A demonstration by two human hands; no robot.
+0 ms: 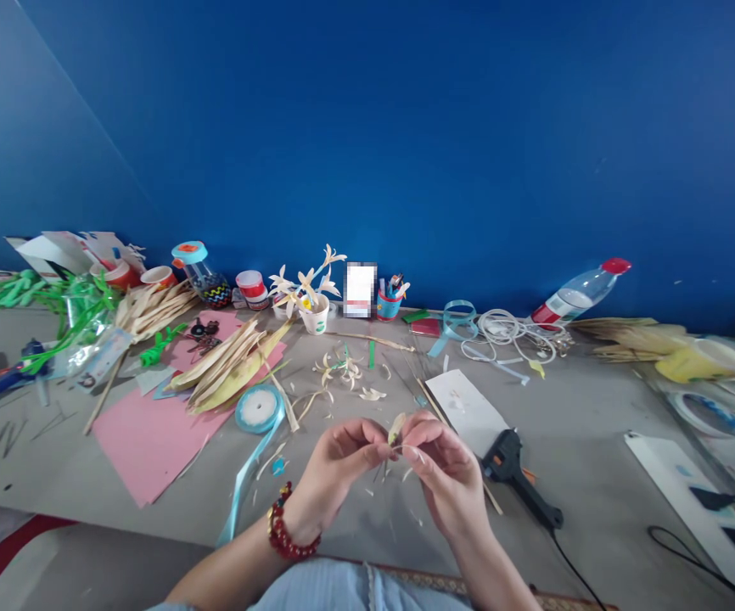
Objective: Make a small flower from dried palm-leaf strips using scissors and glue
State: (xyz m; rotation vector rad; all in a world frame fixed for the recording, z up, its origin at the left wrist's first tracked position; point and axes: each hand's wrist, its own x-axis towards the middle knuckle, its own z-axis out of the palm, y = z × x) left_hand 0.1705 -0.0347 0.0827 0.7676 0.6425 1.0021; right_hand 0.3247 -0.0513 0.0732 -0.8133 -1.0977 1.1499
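Close together over the near middle of the table, both my hands pinch a small pale husk petal [396,426]. My left hand [350,458], with a red beaded bracelet [286,526] at its wrist, has thumb and forefinger closed at the petal's base. From the other side, my right hand [445,467] pinches there too, and a thin strand shows between the fingertips. The fingers partly hide the base. Just beyond lie several loose husk flower pieces [342,369]. A roll of light blue ribbon [259,409] sits left of my left hand.
A black glue gun [520,475] lies right of my right hand, beside white paper [466,407]. Dried husks [233,365] rest on pink paper [142,441] at left. Husk flowers stand in a white cup [315,316]. A power strip [692,501] and tilted bottle [577,293] are at right.
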